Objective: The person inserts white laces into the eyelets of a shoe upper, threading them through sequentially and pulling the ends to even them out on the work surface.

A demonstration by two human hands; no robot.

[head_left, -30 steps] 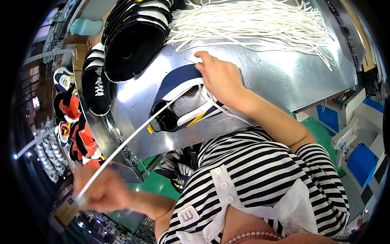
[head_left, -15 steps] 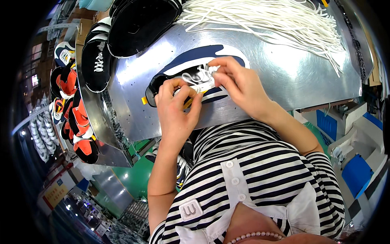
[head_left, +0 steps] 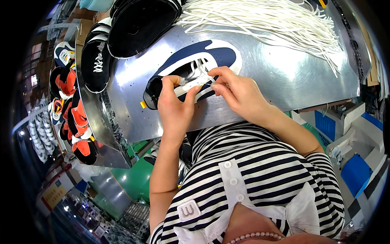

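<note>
A navy and white shoe upper (head_left: 219,53) with a dark lining lies on the metal table, toe to the right, with a yellow tab at its heel end. My left hand (head_left: 175,103) holds the near side of its opening, thumb and forefinger on the white eyelet edge. My right hand (head_left: 243,90) pinches a thin white shoelace (head_left: 199,65) near that edge, thumb against forefinger. Strands of the lace cross the opening near the toe. My fingers partly hide the eyelets and the lace end.
Loose white laces (head_left: 260,20) lie in a heap at the table's far side. Black shoe uppers (head_left: 96,69) are stacked at the far left. Orange and black uppers (head_left: 77,110) hang beyond the metal table's (head_left: 317,77) left edge.
My right hand has come down slightly toward the near eyelet edge, and the lace lies less bunched. My left fingers have shifted along the opening. The upper has turned slightly.
</note>
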